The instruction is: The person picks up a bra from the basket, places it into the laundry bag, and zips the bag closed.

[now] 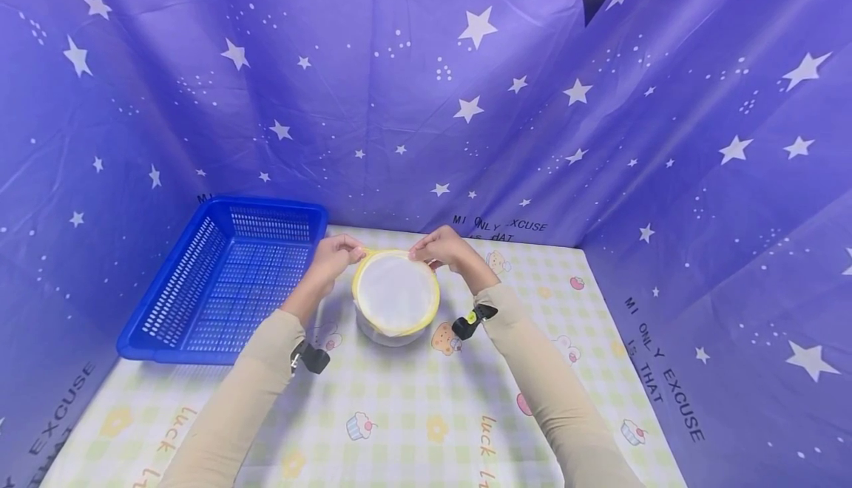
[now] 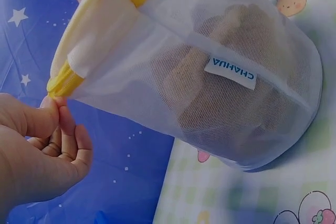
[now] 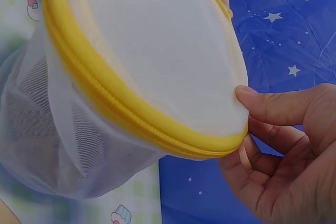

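Note:
A white mesh laundry bag [image 1: 397, 292] with a yellow zipped rim [image 3: 121, 106] stands on the table, its round top facing up. Through the netting a brownish, bulky item [image 2: 226, 72] shows inside, beside a small "CHAHUA" label [image 2: 231, 72]. At the back left of the rim, my left hand [image 1: 338, 255] pinches the yellow edge between thumb and forefinger. My right hand [image 1: 447, 248] grips the back right of the rim, thumb on the white top [image 3: 157, 40] and fingers beneath. The lid lies flat, and the zip looks closed along the side seen from the right wrist.
To the left a blue plastic basket [image 1: 220, 351] with slotted walls stands close to my left hand. A checked tablecloth [image 1: 393, 414] with cartoon prints covers the table. Purple starry curtains [image 1: 399, 103] hang behind it and at both sides.

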A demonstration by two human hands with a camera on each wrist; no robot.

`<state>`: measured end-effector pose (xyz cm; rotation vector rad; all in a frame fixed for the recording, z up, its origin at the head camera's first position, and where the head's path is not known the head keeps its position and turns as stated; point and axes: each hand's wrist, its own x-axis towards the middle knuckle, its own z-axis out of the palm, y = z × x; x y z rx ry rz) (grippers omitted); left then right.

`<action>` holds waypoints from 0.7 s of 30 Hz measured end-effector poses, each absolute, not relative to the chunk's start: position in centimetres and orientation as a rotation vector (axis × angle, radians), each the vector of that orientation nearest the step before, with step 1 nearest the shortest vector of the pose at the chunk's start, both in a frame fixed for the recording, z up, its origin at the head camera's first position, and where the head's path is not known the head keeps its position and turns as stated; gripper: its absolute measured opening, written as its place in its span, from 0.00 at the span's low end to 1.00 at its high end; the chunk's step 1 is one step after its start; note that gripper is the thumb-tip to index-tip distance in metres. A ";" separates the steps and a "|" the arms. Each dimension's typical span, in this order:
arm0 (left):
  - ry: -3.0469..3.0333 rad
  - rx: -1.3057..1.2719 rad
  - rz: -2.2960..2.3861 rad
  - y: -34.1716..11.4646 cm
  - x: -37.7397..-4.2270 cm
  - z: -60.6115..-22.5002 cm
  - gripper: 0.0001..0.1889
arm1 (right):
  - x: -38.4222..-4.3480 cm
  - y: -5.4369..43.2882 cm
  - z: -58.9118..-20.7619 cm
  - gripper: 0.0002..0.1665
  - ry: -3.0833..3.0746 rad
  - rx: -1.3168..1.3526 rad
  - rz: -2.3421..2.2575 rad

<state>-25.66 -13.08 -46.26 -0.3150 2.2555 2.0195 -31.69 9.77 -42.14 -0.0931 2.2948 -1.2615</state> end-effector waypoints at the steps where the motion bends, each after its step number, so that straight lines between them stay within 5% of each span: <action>1: 2.251 -0.318 2.020 -13.1 -25.7 -46.3 0.07 | -31.7 9.8 -42.0 0.14 2.297 -0.092 -1.251; 21: 2.289 -0.317 1.979 -13.9 -25.1 -46.4 0.07 | -32.0 11.9 -42.1 0.17 2.256 0.038 -1.309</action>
